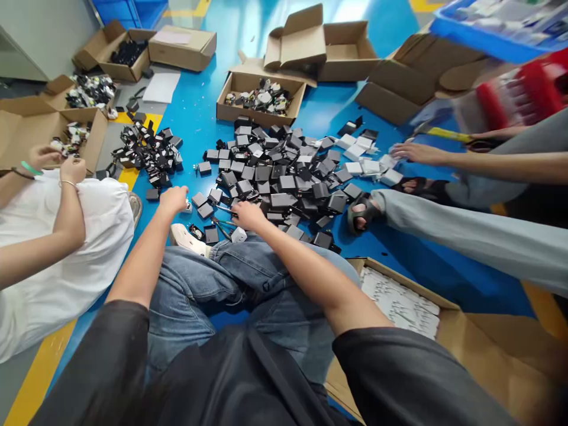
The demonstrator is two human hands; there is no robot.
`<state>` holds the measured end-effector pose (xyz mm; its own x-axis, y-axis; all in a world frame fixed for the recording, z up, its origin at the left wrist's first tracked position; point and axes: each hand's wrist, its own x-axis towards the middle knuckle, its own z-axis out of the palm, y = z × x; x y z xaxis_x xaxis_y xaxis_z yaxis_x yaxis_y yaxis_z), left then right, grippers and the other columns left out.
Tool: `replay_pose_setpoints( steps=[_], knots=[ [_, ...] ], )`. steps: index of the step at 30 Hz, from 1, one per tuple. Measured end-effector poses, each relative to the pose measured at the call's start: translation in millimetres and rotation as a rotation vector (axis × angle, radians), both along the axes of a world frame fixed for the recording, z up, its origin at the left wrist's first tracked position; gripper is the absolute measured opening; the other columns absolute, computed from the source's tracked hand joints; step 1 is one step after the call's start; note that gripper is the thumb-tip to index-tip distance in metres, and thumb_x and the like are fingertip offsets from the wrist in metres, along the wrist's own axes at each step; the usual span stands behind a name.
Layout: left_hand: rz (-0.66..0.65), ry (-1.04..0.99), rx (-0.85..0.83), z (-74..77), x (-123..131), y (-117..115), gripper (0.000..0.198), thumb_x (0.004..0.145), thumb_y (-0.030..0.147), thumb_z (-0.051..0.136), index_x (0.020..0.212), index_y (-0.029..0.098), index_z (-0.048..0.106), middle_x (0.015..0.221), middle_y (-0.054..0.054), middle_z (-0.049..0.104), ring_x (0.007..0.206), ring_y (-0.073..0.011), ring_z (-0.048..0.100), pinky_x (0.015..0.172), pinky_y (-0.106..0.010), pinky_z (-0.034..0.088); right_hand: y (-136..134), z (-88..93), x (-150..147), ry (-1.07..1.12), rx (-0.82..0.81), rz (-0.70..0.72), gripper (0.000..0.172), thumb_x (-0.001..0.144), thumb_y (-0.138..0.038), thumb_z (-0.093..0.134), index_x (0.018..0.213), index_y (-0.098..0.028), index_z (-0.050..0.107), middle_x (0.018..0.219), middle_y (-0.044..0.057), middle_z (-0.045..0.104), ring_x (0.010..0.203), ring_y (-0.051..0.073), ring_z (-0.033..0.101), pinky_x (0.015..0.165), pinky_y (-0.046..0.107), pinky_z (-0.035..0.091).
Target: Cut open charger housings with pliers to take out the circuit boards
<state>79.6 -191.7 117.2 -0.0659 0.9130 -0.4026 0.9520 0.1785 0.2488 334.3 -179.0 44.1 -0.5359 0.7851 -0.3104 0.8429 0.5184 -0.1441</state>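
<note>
My left hand (174, 200) is closed on a small white charger part (189, 207), mostly hidden by the fingers. In my right hand (247, 215) is a thin metal tool (224, 208) pointing left; its kind is hard to make out. Just below that hand lie teal-handled pliers (222, 228) and a white charger block (238, 235). Several black charger housings (206, 210) rest on the floor between my hands. Beyond them spreads a big pile of black housings (281, 183), with white housings (355, 151) at its right end.
A co-worker's hands (57, 160) are at the left, another person's hand (419, 154) at the right. Cardboard boxes (260, 112) of parts stand behind the pile. A box of white pieces (399, 302) sits by my right leg. Dark parts (151, 151) are heaped at the left.
</note>
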Motion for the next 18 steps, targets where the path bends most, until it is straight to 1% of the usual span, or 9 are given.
replay_pose_setpoints(
  steps=[2, 5, 8, 10, 12, 14, 16, 17, 18],
  knots=[
    [0.027, -0.009, 0.017, -14.4, -16.6, 17.1, 0.043, 0.09, 0.036, 0.057, 0.128, 0.016, 0.052, 0.134, -0.011, 0.052, 0.119, -0.0255, 0.053, 0.101, -0.051, 0.045, -11.9, -9.6, -7.9, -0.005, -0.031, 0.102, 0.036, 0.088, -0.033, 0.053, 0.118, -0.015, 0.057, 0.123, 0.017, 0.056, 0.116, 0.028, 0.049, 0.092, 0.037, 0.04],
    [0.08, -0.062, -0.012, -47.6, -30.7, 25.5, 0.041, 0.09, 0.037, 0.057, 0.125, 0.016, 0.054, 0.131, -0.011, 0.054, 0.115, -0.0245, 0.056, 0.098, -0.049, 0.047, -21.3, -27.0, -16.7, -0.018, -0.072, 0.192, 0.038, 0.083, -0.03, 0.058, 0.117, -0.012, 0.059, 0.125, 0.019, 0.055, 0.118, 0.03, 0.048, 0.096, 0.04, 0.036],
    [0.166, -0.117, -0.042, -77.8, -40.9, 25.9, 0.044, 0.085, 0.036, 0.065, 0.122, 0.015, 0.055, 0.125, -0.012, 0.059, 0.112, -0.0253, 0.058, 0.095, -0.045, 0.048, -21.2, -42.1, -31.9, -0.019, -0.129, 0.219, 0.043, 0.082, -0.031, 0.061, 0.119, -0.01, 0.059, 0.124, 0.021, 0.054, 0.119, 0.032, 0.047, 0.099, 0.044, 0.033],
    [0.209, -0.151, -0.05, -86.9, -43.9, 25.3, 0.052, 0.077, 0.037, 0.071, 0.12, 0.013, 0.055, 0.121, -0.013, 0.063, 0.111, -0.0265, 0.059, 0.094, -0.038, 0.047, -21.7, -46.9, -44.4, -0.019, -0.174, 0.185, 0.047, 0.08, -0.03, 0.062, 0.121, -0.007, 0.057, 0.123, 0.024, 0.053, 0.118, 0.035, 0.048, 0.098, 0.049, 0.034],
    [0.226, -0.183, -0.052, -85.0, -38.8, 23.5, 0.053, 0.069, 0.038, 0.075, 0.112, 0.013, 0.059, 0.111, -0.013, 0.068, 0.107, -0.0286, 0.062, 0.089, -0.034, 0.048, -25.1, -45.4, -54.7, -0.022, -0.218, 0.102, 0.044, 0.082, -0.022, 0.058, 0.122, -0.002, 0.056, 0.122, 0.028, 0.053, 0.116, 0.038, 0.051, 0.093, 0.055, 0.038],
    [0.21, -0.211, -0.056, -75.0, -25.7, 19.9, 0.044, 0.063, 0.042, 0.077, 0.094, 0.014, 0.064, 0.095, -0.01, 0.072, 0.1, -0.0313, 0.064, 0.082, -0.035, 0.049, -28.8, -39.1, -61.8, -0.013, -0.258, -0.002, 0.038, 0.085, -0.011, 0.048, 0.12, 0.001, 0.057, 0.12, 0.031, 0.054, 0.113, 0.04, 0.054, 0.087, 0.06, 0.042],
    [0.178, -0.237, -0.058, -61.6, -10.9, 15.7, 0.04, 0.059, 0.045, 0.079, 0.081, 0.016, 0.063, 0.078, -0.005, 0.07, 0.089, -0.0332, 0.067, 0.075, -0.038, 0.052, -27.8, -32.4, -67.5, 0.031, -0.292, -0.082, 0.036, 0.082, -0.006, 0.048, 0.115, -0.001, 0.06, 0.12, 0.03, 0.057, 0.114, 0.04, 0.056, 0.087, 0.063, 0.043],
    [0.153, -0.247, -0.053, -54.0, -4.2, 14.4, 0.036, 0.06, 0.043, 0.079, 0.079, 0.017, 0.063, 0.073, -0.002, 0.069, 0.084, -0.0311, 0.068, 0.075, -0.038, 0.052, -24.8, -29.9, -69.8, 0.055, -0.304, -0.118, 0.034, 0.079, -0.004, 0.05, 0.111, -0.003, 0.063, 0.119, 0.028, 0.059, 0.114, 0.04, 0.056, 0.087, 0.065, 0.043],
    [0.124, -0.266, -0.043, -45.5, 1.9, 13.8, 0.033, 0.065, 0.043, 0.077, 0.08, 0.017, 0.063, 0.074, -0.001, 0.067, 0.082, -0.0281, 0.068, 0.074, -0.039, 0.053, -20.7, -28.0, -71.3, 0.077, -0.304, -0.161, 0.031, 0.077, -0.003, 0.051, 0.104, -0.004, 0.066, 0.117, 0.027, 0.061, 0.115, 0.041, 0.056, 0.087, 0.069, 0.042]
  ],
)
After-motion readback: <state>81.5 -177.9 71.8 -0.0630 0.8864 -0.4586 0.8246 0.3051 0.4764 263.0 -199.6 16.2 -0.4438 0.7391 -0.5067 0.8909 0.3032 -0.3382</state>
